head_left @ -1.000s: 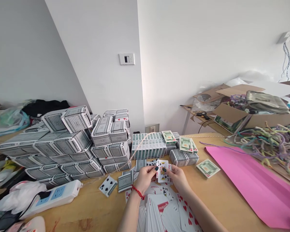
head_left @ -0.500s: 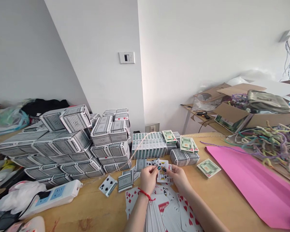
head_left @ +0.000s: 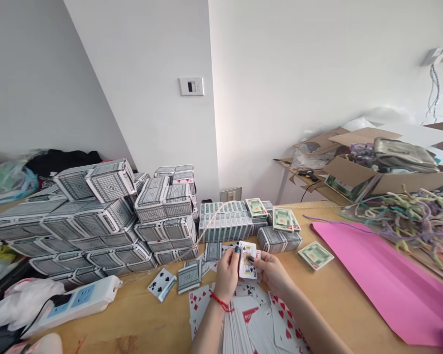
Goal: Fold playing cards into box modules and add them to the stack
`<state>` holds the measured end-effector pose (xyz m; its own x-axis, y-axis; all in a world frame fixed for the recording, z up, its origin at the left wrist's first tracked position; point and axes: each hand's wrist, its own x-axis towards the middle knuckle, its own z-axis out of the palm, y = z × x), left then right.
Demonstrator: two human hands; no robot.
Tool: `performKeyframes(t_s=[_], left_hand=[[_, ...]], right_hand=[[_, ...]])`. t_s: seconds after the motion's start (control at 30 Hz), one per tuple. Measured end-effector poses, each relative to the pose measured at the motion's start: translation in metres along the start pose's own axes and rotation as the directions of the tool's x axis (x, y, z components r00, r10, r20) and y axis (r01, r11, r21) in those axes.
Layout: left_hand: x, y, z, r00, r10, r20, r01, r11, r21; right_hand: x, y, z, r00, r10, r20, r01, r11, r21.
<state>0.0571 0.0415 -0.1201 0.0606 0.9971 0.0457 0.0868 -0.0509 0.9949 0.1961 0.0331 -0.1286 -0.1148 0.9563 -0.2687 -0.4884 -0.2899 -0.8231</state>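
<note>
Between my two hands is a small packet of playing cards (head_left: 247, 268), its front face a king of spades, held up above the table. My left hand (head_left: 227, 273) is closed on its left edge, the thumb lying along the top left. From the right side my right hand (head_left: 272, 271) pinches the cards, thumb across the king; a red-marked card peeks out behind by those fingers. Below my wrists lies a spread heap of loose cards (head_left: 239, 327), with an eight of hearts (head_left: 285, 314) and a ten of diamonds (head_left: 197, 302) at its sides.
Stacked card bundles (head_left: 110, 219) rise at the left, and a row of card boxes (head_left: 225, 221) stands behind my hands. A green card box (head_left: 315, 255) lies right of them. A power strip (head_left: 81, 300), pink sheet (head_left: 384, 275) and tangled yarn (head_left: 409, 216) flank the work area.
My left thumb has shifted from the face of the king to the cards' left edge. The whole view has slid slightly, with things appearing a little further left.
</note>
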Motion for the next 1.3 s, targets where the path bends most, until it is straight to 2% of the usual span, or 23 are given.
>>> performKeyframes(t_s=[0.17, 0.27, 0.77, 1.07, 1.3], left_hand=[[0.003, -0.002, -0.008, 0.987, -0.021, 0.156, 0.032, 0.997, -0.07], [0.005, -0.001, -0.009, 0.983, -0.016, 0.18, 0.029, 0.997, -0.068], [0.003, -0.003, -0.01, 0.993, 0.083, 0.079, -0.096, 0.982, 0.165], [-0.005, -0.002, -0.005, 0.983, 0.185, -0.009, -0.167, 0.908, 0.385], [-0.006, -0.002, -0.001, 0.965, 0.26, 0.024, -0.239, 0.843, 0.483]], right_hand=[[0.0, -0.002, 0.001, 0.999, -0.03, -0.019, 0.031, 0.998, 0.053], [-0.001, -0.002, 0.003, 0.998, -0.055, -0.032, 0.057, 0.996, 0.064], [-0.001, 0.003, 0.004, 0.991, -0.104, -0.084, 0.104, 0.995, 0.0], [0.0, 0.007, 0.001, 0.992, -0.105, -0.071, 0.098, 0.991, -0.091], [-0.001, 0.006, 0.002, 0.991, -0.127, -0.044, 0.117, 0.978, -0.174]])
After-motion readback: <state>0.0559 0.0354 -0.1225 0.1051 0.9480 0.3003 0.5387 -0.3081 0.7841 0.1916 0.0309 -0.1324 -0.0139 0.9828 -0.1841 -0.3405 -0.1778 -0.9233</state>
